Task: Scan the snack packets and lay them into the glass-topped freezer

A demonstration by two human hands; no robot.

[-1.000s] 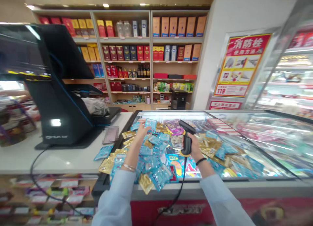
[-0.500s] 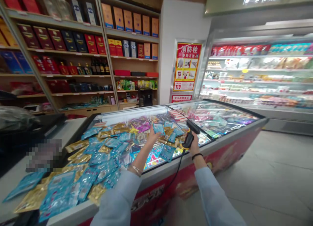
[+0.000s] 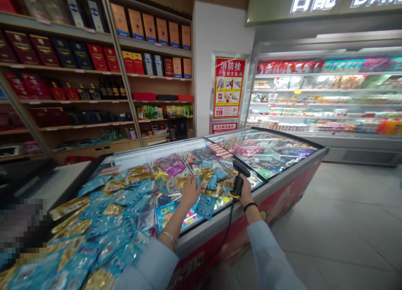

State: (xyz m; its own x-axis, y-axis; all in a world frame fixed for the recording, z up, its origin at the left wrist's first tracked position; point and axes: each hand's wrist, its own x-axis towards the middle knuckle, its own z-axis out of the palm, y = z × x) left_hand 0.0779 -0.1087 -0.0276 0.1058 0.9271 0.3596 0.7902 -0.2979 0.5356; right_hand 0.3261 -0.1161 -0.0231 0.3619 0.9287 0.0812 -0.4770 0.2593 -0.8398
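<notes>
My right hand (image 3: pixel 245 189) is wrapped around the handle of a black and yellow barcode scanner (image 3: pixel 240 177), its cable hanging down the freezer's front. To its left, my left hand (image 3: pixel 190 193) reaches over the freezer's glass top with thumb and fingers apart. A bit of blue packaging shows beside the fingertips; whether they touch it I cannot tell. Just beyond lies a small heap of blue packets (image 3: pixel 212 182) and gold packets (image 3: pixel 205 175). Another blue packet (image 3: pixel 205 206) lies flat on the glass between my hands. A larger spread of blue and gold packets (image 3: pixel 109 235) covers the left side.
The chest freezer (image 3: pixel 282 177) stretches away to the right, with goods under its glass. Behind it stand shelves of boxed bottles (image 3: pixel 150 26) and a red fire-hydrant notice (image 3: pixel 228 87). A lit refrigerated display (image 3: pixel 326 93) stands at the back right, beyond the tiled floor (image 3: pixel 339 223).
My left hand has lowered toward the glass and no longer holds up the blue packet. My right hand still grips the scanner. The view has turned to the right.
</notes>
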